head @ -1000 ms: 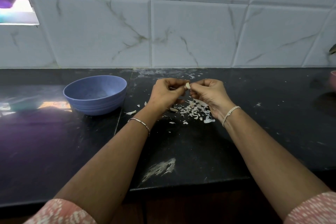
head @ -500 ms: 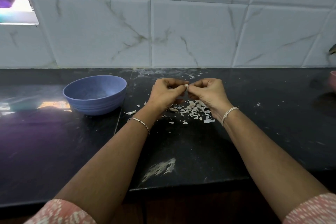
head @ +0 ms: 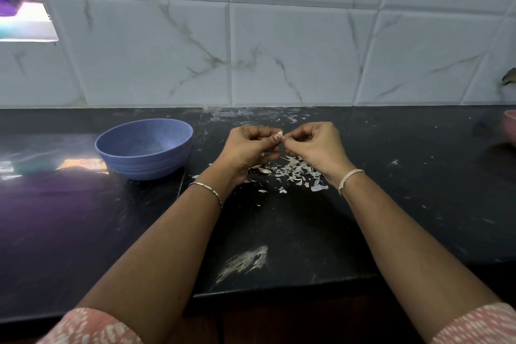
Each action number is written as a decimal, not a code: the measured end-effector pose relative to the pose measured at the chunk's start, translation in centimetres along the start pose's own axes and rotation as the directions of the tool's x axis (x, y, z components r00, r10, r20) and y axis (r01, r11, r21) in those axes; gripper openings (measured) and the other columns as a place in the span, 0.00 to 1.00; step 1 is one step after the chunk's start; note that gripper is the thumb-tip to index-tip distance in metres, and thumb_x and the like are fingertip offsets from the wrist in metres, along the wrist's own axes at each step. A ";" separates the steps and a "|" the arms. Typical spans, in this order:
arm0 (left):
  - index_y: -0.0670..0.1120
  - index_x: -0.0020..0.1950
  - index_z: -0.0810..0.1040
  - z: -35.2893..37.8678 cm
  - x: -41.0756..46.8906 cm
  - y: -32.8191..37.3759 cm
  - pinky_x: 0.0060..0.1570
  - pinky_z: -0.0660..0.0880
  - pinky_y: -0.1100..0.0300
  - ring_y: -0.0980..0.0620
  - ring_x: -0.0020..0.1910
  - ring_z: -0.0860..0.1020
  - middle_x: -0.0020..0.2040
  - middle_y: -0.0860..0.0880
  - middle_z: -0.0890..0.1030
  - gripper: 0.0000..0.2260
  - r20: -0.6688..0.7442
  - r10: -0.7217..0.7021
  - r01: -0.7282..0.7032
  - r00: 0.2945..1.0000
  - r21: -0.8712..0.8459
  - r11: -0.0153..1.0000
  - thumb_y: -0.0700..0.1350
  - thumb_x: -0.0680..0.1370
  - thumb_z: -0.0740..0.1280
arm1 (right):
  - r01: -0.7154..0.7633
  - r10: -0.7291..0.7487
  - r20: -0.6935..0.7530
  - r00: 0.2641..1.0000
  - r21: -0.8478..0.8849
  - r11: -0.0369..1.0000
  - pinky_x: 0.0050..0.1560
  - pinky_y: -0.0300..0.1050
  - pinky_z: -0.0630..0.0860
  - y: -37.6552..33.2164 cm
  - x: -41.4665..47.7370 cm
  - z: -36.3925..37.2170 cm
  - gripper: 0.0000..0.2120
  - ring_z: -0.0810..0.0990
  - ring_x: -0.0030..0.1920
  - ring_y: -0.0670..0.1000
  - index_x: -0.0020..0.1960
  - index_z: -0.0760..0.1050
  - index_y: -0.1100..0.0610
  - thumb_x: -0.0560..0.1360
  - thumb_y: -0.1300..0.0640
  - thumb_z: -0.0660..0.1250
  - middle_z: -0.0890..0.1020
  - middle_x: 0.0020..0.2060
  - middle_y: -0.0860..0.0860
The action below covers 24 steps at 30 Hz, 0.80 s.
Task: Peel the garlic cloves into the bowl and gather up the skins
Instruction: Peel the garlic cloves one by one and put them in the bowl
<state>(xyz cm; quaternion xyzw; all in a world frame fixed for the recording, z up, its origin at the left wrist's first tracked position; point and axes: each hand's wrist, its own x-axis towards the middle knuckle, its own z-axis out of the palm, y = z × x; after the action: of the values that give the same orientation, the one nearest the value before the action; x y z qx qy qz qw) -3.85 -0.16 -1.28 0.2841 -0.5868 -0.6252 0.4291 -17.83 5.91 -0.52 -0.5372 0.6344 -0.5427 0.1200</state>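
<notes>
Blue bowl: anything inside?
The bowl's far inner wall and part of its floor show bare blue, with no cloves visible. Its near wall hides the front of the floor, so cloves could lie there.

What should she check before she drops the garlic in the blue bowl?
1. Garlic clove pinched between left hand and right hand: ok.
2. Clove fully peeled: cannot tell, fingers cover it.
3. Blue bowl upright, to the left of the left hand: ok.
4. Path from hands to bowl free of objects: ok.
5. Skins gathered: not ok, scattered on the counter under the hands.
</notes>
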 end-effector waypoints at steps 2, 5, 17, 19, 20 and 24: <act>0.39 0.48 0.82 -0.1 0.1 -0.1 0.38 0.81 0.64 0.57 0.35 0.82 0.36 0.48 0.83 0.03 -0.002 -0.001 0.001 1.000 0.002 1.000 0.35 0.75 0.71 | 0.037 -0.037 -0.001 0.999 -0.052 0.998 0.45 0.51 0.83 0.0 0.1 0.0 0.06 0.85 0.36 0.50 0.36 0.83 0.51 0.69 0.60 0.75 0.84 0.31 0.49; 0.39 0.48 0.82 -0.2 0.1 -0.1 0.38 0.80 0.64 0.56 0.35 0.82 0.34 0.49 0.83 0.03 -0.002 -0.005 0.005 1.000 -0.004 1.000 0.35 0.75 0.72 | 0.078 -0.077 0.020 0.997 -0.091 0.993 0.44 0.47 0.83 0.1 0.1 -0.1 0.04 0.84 0.36 0.48 0.38 0.83 0.52 0.70 0.60 0.74 0.85 0.33 0.48; 0.40 0.47 0.82 0.0 -0.1 0.3 0.39 0.82 0.62 0.56 0.35 0.81 0.36 0.48 0.82 0.03 0.002 -0.035 0.035 0.999 -0.066 0.997 0.34 0.76 0.69 | -0.050 0.046 0.042 0.998 0.100 0.994 0.41 0.42 0.82 0.1 0.1 0.2 0.03 0.83 0.35 0.50 0.41 0.83 0.61 0.73 0.62 0.72 0.84 0.35 0.56; 0.40 0.47 0.82 0.0 -0.1 0.4 0.39 0.82 0.62 0.56 0.35 0.81 0.37 0.48 0.83 0.03 0.010 -0.048 0.048 0.999 -0.083 0.995 0.35 0.76 0.69 | -0.107 0.094 0.077 0.993 0.193 0.975 0.43 0.42 0.82 -0.2 -0.1 0.1 0.04 0.83 0.37 0.52 0.42 0.83 0.63 0.73 0.62 0.72 0.85 0.38 0.60; 0.41 0.46 0.82 -0.1 -0.1 0.4 0.39 0.82 0.62 0.55 0.36 0.81 0.37 0.47 0.83 0.03 0.013 -0.056 0.057 0.998 -0.093 0.994 0.35 0.76 0.70 | -0.114 0.096 0.090 0.991 0.219 0.969 0.43 0.41 0.81 -0.3 -0.2 0.1 0.04 0.82 0.37 0.52 0.42 0.83 0.63 0.73 0.62 0.73 0.85 0.38 0.61; 0.40 0.46 0.82 -0.2 -0.2 0.4 0.37 0.82 0.62 0.55 0.35 0.82 0.37 0.47 0.83 0.03 0.030 -0.077 0.080 0.997 -0.129 0.988 0.34 0.76 0.69 | -0.134 0.105 0.119 0.987 0.271 0.953 0.39 0.36 0.80 -0.6 -0.5 0.0 0.03 0.82 0.36 0.51 0.40 0.82 0.62 0.72 0.66 0.72 0.84 0.36 0.59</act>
<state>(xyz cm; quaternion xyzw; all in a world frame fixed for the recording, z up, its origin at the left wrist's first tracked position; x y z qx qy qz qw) -3.56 -0.07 -0.97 0.2704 -0.5383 -0.6821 0.4144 -17.32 6.45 -0.24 -0.5029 0.5763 -0.5897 0.2593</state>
